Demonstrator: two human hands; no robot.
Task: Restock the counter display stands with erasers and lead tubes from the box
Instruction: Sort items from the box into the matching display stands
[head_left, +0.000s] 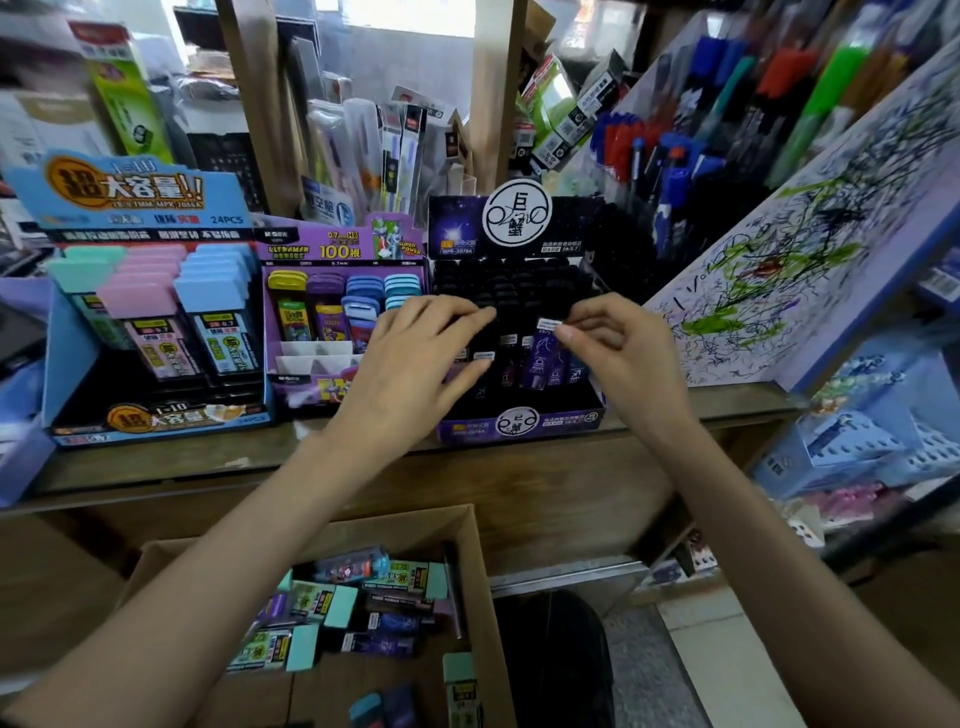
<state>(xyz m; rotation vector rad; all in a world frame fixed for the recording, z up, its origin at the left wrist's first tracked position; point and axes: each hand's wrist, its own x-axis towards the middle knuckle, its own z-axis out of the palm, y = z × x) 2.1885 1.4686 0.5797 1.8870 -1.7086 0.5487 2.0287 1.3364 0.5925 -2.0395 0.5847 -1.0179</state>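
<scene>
Box (415, 525): below the tabletop's front edge, holding loose tubes and erasers.
Left hand (415, 358): fingers flat and spread, resting on the front rows of the purple stand (519, 423).
Right hand (623, 348): fingers pinching the cap of a lead tube (543, 358), front row.
Risk: the rows are packed, so forcing it in could topple its neighbours.

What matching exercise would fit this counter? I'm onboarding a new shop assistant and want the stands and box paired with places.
Things: 1 blue stand; 2 Ultraman stand; 3 dark starry stand; 4 cardboard box.
Places: A below the counter; B counter's left end; C between two stands; D where the right hand pinches a lead tube, left hand alongside.
Pairs: 1-B, 2-C, 3-D, 4-A.
</scene>
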